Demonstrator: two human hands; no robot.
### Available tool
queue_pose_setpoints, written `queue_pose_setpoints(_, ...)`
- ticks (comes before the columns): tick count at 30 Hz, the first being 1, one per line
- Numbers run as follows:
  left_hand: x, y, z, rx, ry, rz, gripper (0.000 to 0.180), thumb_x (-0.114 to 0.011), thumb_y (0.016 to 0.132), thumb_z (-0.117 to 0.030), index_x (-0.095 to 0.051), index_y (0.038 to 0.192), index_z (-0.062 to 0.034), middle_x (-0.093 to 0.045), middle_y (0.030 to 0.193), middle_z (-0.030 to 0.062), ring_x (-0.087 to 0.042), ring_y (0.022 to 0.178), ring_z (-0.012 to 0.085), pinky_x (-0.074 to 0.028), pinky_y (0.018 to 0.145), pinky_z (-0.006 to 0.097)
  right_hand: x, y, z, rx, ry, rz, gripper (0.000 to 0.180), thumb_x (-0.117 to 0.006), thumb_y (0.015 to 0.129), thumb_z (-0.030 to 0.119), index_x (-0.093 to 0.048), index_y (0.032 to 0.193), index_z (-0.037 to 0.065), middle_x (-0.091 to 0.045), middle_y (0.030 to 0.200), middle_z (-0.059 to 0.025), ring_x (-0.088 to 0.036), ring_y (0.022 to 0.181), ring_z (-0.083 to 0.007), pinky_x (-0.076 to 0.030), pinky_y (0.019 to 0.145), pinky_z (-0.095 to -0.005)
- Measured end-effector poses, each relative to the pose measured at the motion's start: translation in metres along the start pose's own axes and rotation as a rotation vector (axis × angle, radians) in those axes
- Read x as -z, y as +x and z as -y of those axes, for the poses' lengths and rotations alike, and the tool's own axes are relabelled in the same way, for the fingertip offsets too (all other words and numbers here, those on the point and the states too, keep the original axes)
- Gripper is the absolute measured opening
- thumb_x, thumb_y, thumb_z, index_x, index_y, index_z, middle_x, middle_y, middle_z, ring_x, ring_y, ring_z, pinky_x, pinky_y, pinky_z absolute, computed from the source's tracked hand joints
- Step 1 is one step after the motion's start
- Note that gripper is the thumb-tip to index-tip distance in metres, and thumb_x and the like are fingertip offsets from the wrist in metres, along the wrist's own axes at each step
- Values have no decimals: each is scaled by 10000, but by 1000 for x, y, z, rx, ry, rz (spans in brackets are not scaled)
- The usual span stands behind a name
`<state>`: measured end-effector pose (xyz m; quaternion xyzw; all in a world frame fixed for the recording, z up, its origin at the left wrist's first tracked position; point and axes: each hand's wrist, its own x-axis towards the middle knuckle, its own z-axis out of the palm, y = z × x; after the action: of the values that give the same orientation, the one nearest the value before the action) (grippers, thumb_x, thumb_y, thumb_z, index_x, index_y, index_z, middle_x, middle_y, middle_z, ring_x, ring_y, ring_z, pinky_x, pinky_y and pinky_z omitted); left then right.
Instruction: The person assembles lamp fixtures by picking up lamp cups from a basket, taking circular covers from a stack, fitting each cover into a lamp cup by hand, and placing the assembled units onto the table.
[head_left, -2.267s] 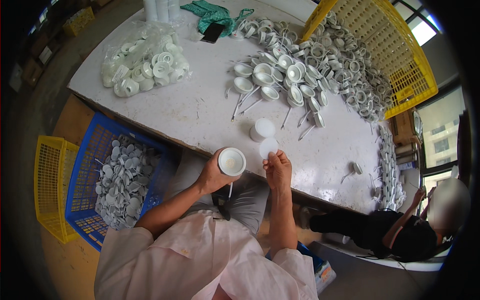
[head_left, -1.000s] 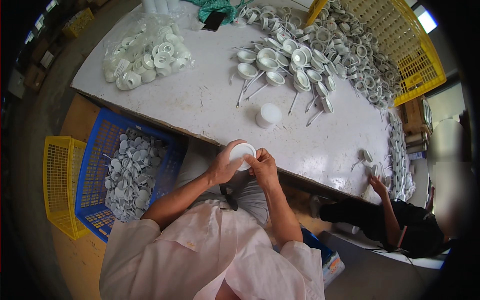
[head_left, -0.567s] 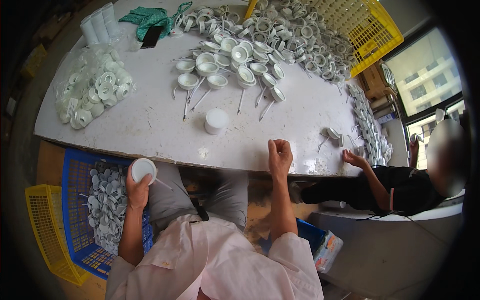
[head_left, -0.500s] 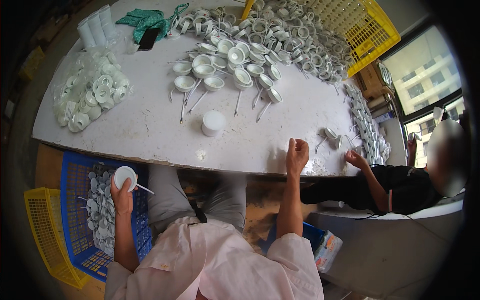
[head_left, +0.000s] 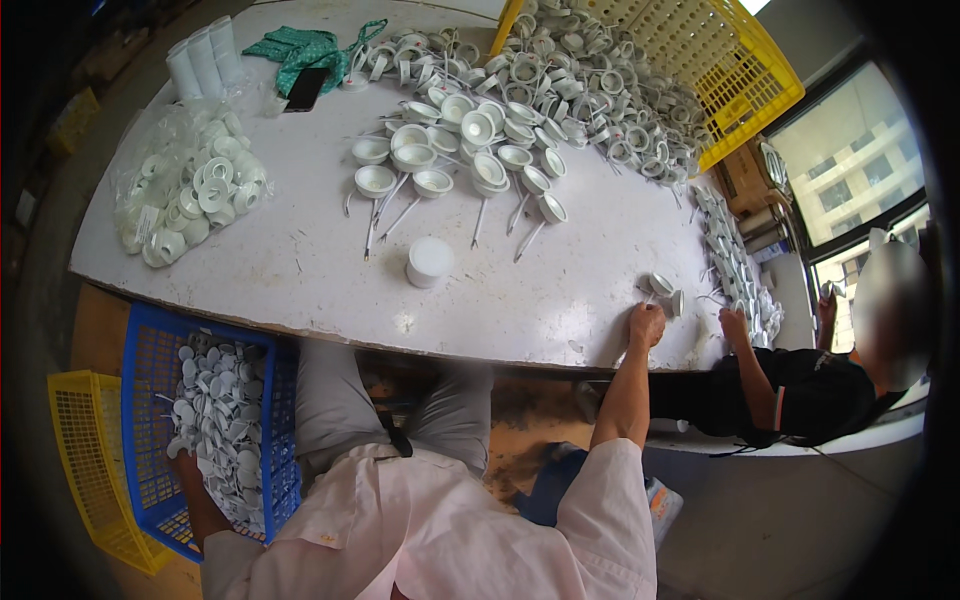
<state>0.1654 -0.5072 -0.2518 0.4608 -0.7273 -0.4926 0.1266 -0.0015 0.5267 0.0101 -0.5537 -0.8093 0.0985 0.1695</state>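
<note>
At the table's right front, my right hand (head_left: 647, 325) is closed with its fingers at the wire of a round white lamp fitting (head_left: 660, 285). A second fitting (head_left: 677, 303) lies just beside it. My left hand (head_left: 184, 465) is down at the blue basket (head_left: 131, 430), among a heap of round white lamp fittings (head_left: 218, 420); its fingers are mostly hidden. One pale fitting (head_left: 178, 446) shows at its fingertips, but I cannot tell whether it is held. A white tub (head_left: 430, 262) stands on the table between my hands.
Cup-shaped fittings with wires (head_left: 480, 128) and a grey-white ring pile (head_left: 620, 90) cover the far table. A clear bag of white rings (head_left: 190, 195), phone (head_left: 306, 89) and green cloth (head_left: 310, 50) lie left. A co-worker's hand (head_left: 733, 328) is close right; yellow crates (head_left: 745, 75) stand behind.
My right hand has moved right to the wire of the fitting. My left hand has dropped into the blue basket with the white fitting it held up. The co-worker's hand has shifted slightly.
</note>
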Motion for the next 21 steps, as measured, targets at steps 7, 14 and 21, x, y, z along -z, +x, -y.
queue_pose_setpoints(7,1,6,8,270,-175,68,410,-574,833,-110,-515,1225,-1,-602,1048,172,-633,903,288,-522,691,368,-21,-35,0,259,352,41,315,-621,815,287,-672,913,-8,-672,868,-160,-638,795,-288,-490,753,-377)
queue_pose_setpoints(14,-186,-280,-276,-230,-311,1039,260,-596,888,-101,-542,1095,47,-660,1004,167,-666,846,207,-524,657,263,8,-181,51,453,881,250,139,-600,892,144,-575,873,9,-571,736,-12,-505,671,-72,-430,623,-221)
queue_pose_setpoints(21,-273,-394,-381,-355,-581,1409,860,-765,736,-58,-235,1409,10,-293,1434,213,-415,1262,267,-487,862,309,39,-323,75,895,907,624,95,-640,859,65,-559,862,15,-583,695,-33,-516,604,-75,-439,570,-227)
